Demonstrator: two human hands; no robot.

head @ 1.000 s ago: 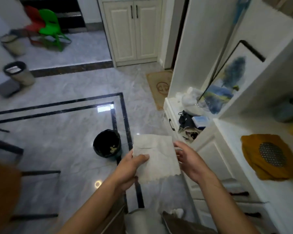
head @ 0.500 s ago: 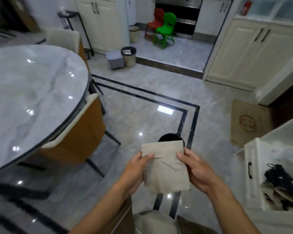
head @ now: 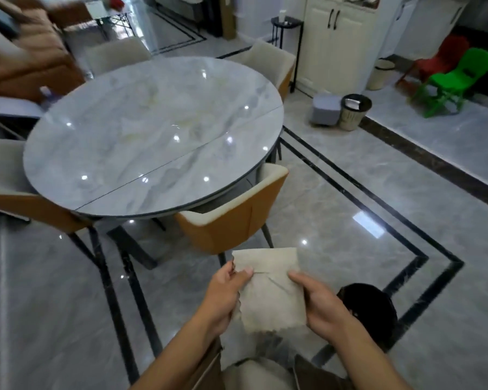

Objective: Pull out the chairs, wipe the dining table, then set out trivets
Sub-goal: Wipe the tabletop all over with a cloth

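The cloth (head: 271, 299) is folded into a rough rectangle and held low in front of the body, its long axis running away from the person, between the left hand (head: 223, 296) and the right hand (head: 321, 308). Both hands are grasping it: on each side the thumb lies on top and the fingers (head: 244, 273) curl under the edge, so neither hand is free. The round marble tabletop (head: 152, 136) lies ahead and to the left of the cloth, well apart from it, with nothing on it that I can make out. Between cloth and tabletop stands the nearest chair (head: 231, 220), its orange back facing the person and its seat tucked under the rim; it sits straight ahead of the left hand, which is the nearer of the two. A second chair (head: 17, 192) is tucked in farther left. Judging by this, no chair is pulled out yet, so the coming move likely needs one hand to let go of the cloth, and the left has the shorter, straighter reach to that chair back. A black bin (head: 369, 311) stands on the floor just beyond the right hand.
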